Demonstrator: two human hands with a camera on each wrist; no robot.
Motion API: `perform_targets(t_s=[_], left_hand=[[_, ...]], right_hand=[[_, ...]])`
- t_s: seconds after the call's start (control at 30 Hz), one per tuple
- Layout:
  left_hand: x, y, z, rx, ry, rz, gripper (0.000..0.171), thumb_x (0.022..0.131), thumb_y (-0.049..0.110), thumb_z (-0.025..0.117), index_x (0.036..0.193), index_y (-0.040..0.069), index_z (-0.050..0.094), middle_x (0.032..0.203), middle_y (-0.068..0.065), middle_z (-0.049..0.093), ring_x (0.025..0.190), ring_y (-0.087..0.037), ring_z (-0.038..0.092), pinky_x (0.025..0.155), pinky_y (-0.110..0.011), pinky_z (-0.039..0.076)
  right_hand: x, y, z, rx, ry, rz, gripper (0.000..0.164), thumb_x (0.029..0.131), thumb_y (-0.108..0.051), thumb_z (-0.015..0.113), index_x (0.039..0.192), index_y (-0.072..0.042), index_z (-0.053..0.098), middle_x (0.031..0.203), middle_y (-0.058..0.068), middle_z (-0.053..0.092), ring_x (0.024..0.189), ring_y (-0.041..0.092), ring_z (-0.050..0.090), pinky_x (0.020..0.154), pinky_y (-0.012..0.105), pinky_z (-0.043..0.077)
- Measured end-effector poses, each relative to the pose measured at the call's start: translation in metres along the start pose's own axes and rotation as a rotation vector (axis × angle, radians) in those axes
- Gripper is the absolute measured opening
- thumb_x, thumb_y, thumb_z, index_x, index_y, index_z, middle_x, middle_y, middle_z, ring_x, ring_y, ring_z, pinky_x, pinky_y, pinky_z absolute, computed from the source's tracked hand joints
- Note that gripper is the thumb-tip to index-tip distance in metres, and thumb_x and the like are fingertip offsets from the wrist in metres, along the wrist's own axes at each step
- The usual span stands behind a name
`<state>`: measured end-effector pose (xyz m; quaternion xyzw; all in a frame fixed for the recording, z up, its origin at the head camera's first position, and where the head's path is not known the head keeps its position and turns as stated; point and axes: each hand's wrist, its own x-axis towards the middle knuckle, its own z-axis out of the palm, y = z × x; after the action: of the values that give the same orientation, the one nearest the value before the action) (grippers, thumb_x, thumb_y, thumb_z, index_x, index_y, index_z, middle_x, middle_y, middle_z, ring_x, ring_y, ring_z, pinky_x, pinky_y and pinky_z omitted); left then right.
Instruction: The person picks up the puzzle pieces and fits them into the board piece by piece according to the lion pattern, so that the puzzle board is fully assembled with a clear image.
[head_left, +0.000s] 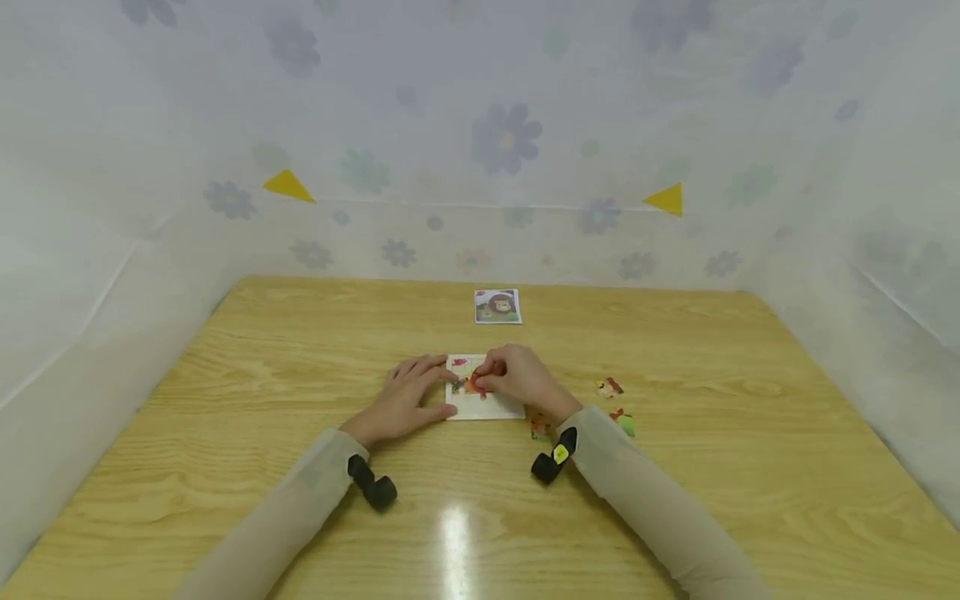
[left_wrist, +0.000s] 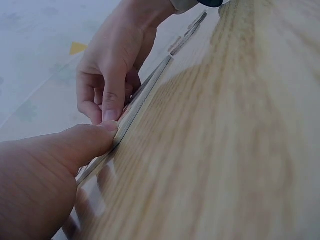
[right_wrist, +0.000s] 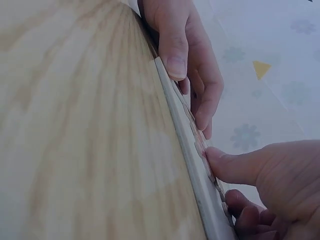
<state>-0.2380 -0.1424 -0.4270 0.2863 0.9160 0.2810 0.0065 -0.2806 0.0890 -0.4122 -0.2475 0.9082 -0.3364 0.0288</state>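
A white puzzle board [head_left: 491,408] lies on the table in the head view, with colourful jigsaw pieces in its upper left part. My left hand [head_left: 408,402] rests at its left side, fingers spread and fairly straight; the thumb and a fingertip touch the border. Over the board, my right hand [head_left: 525,379] pinches a reddish-orange puzzle piece [head_left: 478,384] between thumb and fingers, low against the pieces there. Much of that piece is hidden by the fingers. In the right wrist view the right thumb [right_wrist: 232,164] presses close to the layer of pieces on the board [right_wrist: 182,130].
Loose puzzle pieces lie right of the board: one [head_left: 610,387] farther back, one with green [head_left: 624,423] nearer, and another [head_left: 540,426] beside the right wrist. A square picture card [head_left: 498,307] with a lion lies near the back edge of the wooden table [head_left: 360,325].
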Motion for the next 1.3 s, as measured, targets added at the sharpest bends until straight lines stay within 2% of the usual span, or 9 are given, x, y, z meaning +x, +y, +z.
perform_targets(t_s=[0.17, 0.3, 0.47, 0.6, 0.73, 0.87, 1.07, 1.17, 1.3], left_hand=[[-0.003, -0.004, -0.003, 0.016, 0.018, -0.007, 0.045, 0.090, 0.040, 0.065, 0.129, 0.018, 0.057, 0.154, -0.012, 0.034, 0.141, -0.038, 0.025, 0.109, -0.064, 0.015], [-0.003, -0.004, -0.004, 0.009, 0.013, -0.007, 0.048, 0.090, 0.041, 0.065, 0.131, 0.017, 0.056, 0.154, -0.011, 0.034, 0.142, -0.038, 0.024, 0.109, -0.063, 0.015], [-0.002, -0.005, -0.003, 0.005, 0.010, -0.007, 0.050, 0.091, 0.042, 0.063, 0.133, 0.016, 0.055, 0.155, -0.012, 0.033, 0.143, -0.038, 0.023, 0.109, -0.064, 0.014], [-0.004, -0.007, -0.002, 0.014, 0.018, -0.009, 0.050, 0.091, 0.040, 0.065, 0.133, 0.015, 0.055, 0.154, -0.012, 0.034, 0.142, -0.038, 0.023, 0.109, -0.064, 0.014], [-0.004, -0.008, 0.000, 0.017, 0.014, 0.006, 0.052, 0.091, 0.041, 0.064, 0.135, 0.015, 0.054, 0.154, -0.011, 0.034, 0.143, -0.039, 0.023, 0.110, -0.064, 0.014], [-0.004, -0.007, 0.000, 0.009, 0.007, 0.005, 0.053, 0.091, 0.042, 0.064, 0.135, 0.015, 0.054, 0.155, -0.011, 0.033, 0.143, -0.038, 0.022, 0.110, -0.064, 0.013], [-0.005, -0.006, 0.000, 0.002, 0.019, -0.001, 0.052, 0.090, 0.040, 0.066, 0.133, 0.015, 0.055, 0.154, -0.011, 0.035, 0.142, -0.038, 0.024, 0.109, -0.064, 0.015], [-0.004, -0.006, 0.001, -0.001, 0.015, 0.001, 0.052, 0.090, 0.041, 0.066, 0.134, 0.015, 0.055, 0.154, -0.011, 0.034, 0.142, -0.039, 0.023, 0.109, -0.065, 0.015], [-0.003, -0.006, 0.001, -0.003, 0.013, 0.001, 0.052, 0.090, 0.041, 0.065, 0.134, 0.016, 0.055, 0.154, -0.011, 0.034, 0.142, -0.038, 0.023, 0.109, -0.065, 0.015]], right_hand=[[0.004, -0.004, 0.005, 0.002, 0.048, 0.059, 0.016, 0.082, -0.023, 0.078, 0.086, -0.011, 0.068, 0.068, -0.001, 0.056, 0.060, 0.010, 0.046, 0.056, 0.023, 0.037], [0.004, -0.003, 0.007, -0.016, 0.050, 0.062, 0.026, 0.084, -0.024, 0.075, 0.100, -0.006, 0.065, 0.071, 0.002, 0.055, 0.061, 0.013, 0.046, 0.057, 0.025, 0.038], [0.001, 0.005, 0.002, 0.026, 0.046, -0.025, 0.042, 0.091, -0.023, 0.068, 0.121, 0.002, 0.052, 0.082, 0.007, 0.054, 0.066, 0.014, 0.047, 0.061, 0.027, 0.041], [-0.009, 0.015, -0.010, 0.060, 0.046, -0.099, 0.037, 0.095, -0.016, 0.062, 0.123, 0.005, 0.050, 0.089, 0.010, 0.053, 0.065, 0.015, 0.047, 0.062, 0.029, 0.043], [-0.026, 0.028, -0.025, 0.050, 0.038, -0.090, 0.033, 0.095, -0.014, 0.059, 0.123, 0.002, 0.051, 0.096, 0.011, 0.053, 0.072, 0.014, 0.050, 0.067, 0.031, 0.046], [-0.044, 0.043, -0.041, 0.010, 0.036, -0.108, 0.030, 0.094, -0.012, 0.061, 0.120, 0.002, 0.053, 0.099, 0.012, 0.055, 0.080, 0.017, 0.054, 0.072, 0.033, 0.049], [-0.063, 0.068, -0.059, -0.076, 0.091, -0.165, 0.023, 0.090, -0.006, 0.066, 0.110, 0.001, 0.059, 0.097, 0.014, 0.056, 0.083, 0.021, 0.055, 0.072, 0.035, 0.049], [-0.071, 0.076, -0.067, -0.085, 0.097, -0.150, 0.021, 0.087, -0.004, 0.068, 0.107, 0.001, 0.062, 0.098, 0.015, 0.056, 0.083, 0.022, 0.054, 0.072, 0.036, 0.048], [-0.077, 0.083, -0.076, -0.102, 0.077, -0.101, 0.021, 0.087, -0.004, 0.068, 0.108, 0.002, 0.064, 0.099, 0.016, 0.055, 0.075, 0.017, 0.049, 0.067, 0.031, 0.046]])
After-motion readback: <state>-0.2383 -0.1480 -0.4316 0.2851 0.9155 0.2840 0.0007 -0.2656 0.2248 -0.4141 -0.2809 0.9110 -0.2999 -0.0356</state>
